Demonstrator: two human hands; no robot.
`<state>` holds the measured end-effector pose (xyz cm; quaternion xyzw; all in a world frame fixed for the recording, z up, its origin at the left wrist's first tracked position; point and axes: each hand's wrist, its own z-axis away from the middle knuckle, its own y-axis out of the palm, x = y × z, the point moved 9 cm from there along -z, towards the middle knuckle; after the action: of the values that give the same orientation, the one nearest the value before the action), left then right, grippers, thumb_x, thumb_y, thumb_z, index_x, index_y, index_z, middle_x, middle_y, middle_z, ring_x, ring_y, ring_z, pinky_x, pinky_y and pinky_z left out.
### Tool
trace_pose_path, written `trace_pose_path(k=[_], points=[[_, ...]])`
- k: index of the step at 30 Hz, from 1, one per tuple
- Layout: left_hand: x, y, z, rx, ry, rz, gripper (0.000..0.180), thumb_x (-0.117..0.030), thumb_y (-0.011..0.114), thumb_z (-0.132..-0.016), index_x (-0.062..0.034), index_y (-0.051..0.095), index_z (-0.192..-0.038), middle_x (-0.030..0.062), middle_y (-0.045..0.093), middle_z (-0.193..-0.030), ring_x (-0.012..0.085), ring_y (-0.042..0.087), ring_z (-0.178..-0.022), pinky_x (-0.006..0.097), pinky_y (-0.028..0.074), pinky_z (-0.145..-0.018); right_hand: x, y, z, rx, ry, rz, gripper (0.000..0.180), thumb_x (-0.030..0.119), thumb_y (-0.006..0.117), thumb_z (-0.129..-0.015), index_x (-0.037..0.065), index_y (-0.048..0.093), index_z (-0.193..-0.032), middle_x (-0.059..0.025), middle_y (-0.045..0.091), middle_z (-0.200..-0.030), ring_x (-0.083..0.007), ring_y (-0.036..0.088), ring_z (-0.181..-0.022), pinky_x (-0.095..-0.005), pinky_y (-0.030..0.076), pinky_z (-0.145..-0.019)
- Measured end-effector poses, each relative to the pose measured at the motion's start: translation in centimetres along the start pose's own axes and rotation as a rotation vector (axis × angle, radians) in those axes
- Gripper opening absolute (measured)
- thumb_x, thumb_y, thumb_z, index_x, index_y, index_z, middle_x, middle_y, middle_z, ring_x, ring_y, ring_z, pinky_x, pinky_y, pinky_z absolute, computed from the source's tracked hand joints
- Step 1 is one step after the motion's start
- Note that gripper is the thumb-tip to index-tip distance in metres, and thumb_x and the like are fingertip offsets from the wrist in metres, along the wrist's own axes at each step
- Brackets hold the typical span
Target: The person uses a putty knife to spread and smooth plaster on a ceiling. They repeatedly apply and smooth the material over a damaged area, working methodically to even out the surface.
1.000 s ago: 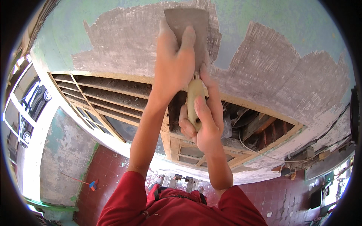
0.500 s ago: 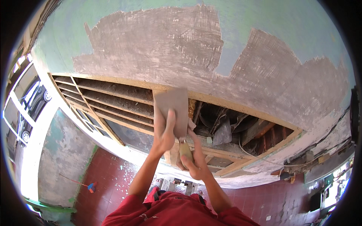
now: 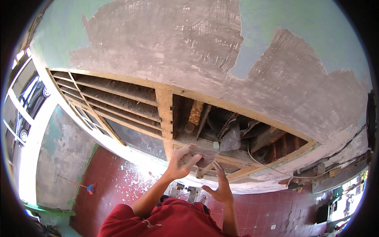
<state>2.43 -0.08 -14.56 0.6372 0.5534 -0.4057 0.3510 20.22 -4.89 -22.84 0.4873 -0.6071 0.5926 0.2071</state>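
Head view: your left hand [image 3: 179, 166] pinches the flat grey plaster-coated trowel [image 3: 203, 155]; your right hand [image 3: 220, 189] hangs spread, empty. Keep the blade level while reloading.

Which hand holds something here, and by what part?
The left hand grips the flat plastering trowel by its blade edge; the right hand is open, holding nothing.

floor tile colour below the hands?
Dark red floor tiles, flecked with pale splatter; seen in the head view.
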Motion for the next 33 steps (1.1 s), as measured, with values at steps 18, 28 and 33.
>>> trace_pose_path(k=[18, 28, 33], points=[[1.3, -1.0, -1.0, -0.132, -0.039, 0.408, 0.012, 0.001, 0.055, -0.092, 0.0059, 0.059, -0.102, 0.0004, 0.061, -0.084, 0.0046, 0.055, -0.074, 0.019, 0.042, -0.065, 5.8, 5.3, -1.9, 0.139, 0.007, -1.089, 0.042, 0.029, 0.043, -0.102, 0.001, 0.042, -0.134, -0.0059, 0.052, -0.083, -0.0072, 0.044, -0.057, -0.021, 0.036, -0.048], [-4.2, -1.8, -6.1, -0.105, 0.085, 0.408, 0.028, -0.01, 0.055, -0.096, 0.0036, 0.048, -0.119, 0.0087, 0.063, -0.1, 0.0098, 0.057, -0.085, 0.024, 0.046, -0.071, 12.9, 2.7, -6.7, 0.187, -0.101, -1.208, 0.048, 0.029, 0.04, -0.103, 0.002, 0.03, -0.141, -0.0068, 0.05, -0.081, -0.006, 0.039, -0.049, -0.0202, 0.031, -0.04], [-4.6, -0.4, -7.5, -0.152, -0.064, 0.28, 0.022, -0.015, 0.057, -0.096, 0.0029, 0.055, -0.109, 0.0091, 0.065, -0.091, 0.0126, 0.06, -0.079, 0.027, 0.048, -0.068, 12.8, 2.1, -8.4, 0.044, -0.142, -1.321, 0.045, 0.029, 0.038, -0.103, 0.005, 0.032, -0.141, -0.0069, 0.047, -0.08, -0.0075, 0.038, -0.045, -0.0205, 0.03, -0.038]])
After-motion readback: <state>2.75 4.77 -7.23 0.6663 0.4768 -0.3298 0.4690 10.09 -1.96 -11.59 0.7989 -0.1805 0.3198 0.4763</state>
